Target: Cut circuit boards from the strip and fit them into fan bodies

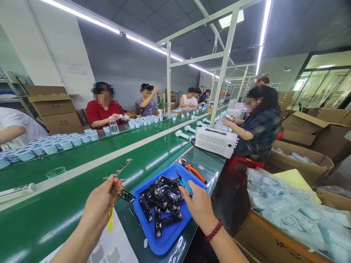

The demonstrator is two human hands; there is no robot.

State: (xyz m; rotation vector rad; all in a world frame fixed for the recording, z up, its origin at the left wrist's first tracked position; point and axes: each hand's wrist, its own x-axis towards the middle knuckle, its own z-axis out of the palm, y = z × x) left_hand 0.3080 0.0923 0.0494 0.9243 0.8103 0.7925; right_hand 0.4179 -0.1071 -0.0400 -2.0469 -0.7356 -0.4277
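Observation:
My left hand (105, 199) is closed in a pinch on a narrow circuit board (126, 195). A thin strip (123, 168) sticks up above the fingers, and yellow tape (110, 219) hangs beneath them. My right hand (197, 204) grips a small blue-handled tool (187, 186) with a dark, pointed tip; its exact kind is unclear. That tip is over a blue tray (160, 248), in which black circuit boards (168, 221) lie in a loose pile. The left hand is beside the tray's left edge, above a white sheet (117, 243).
Orange-handled pliers (196, 171) lie behind the tray. Beyond them stands a white slotted box (216, 141). A green conveyor (109, 179) runs alongside, with blue-white cups (65, 144) across it. Co-workers sit at the line. Cartons of bagged parts (290, 212) stand at right.

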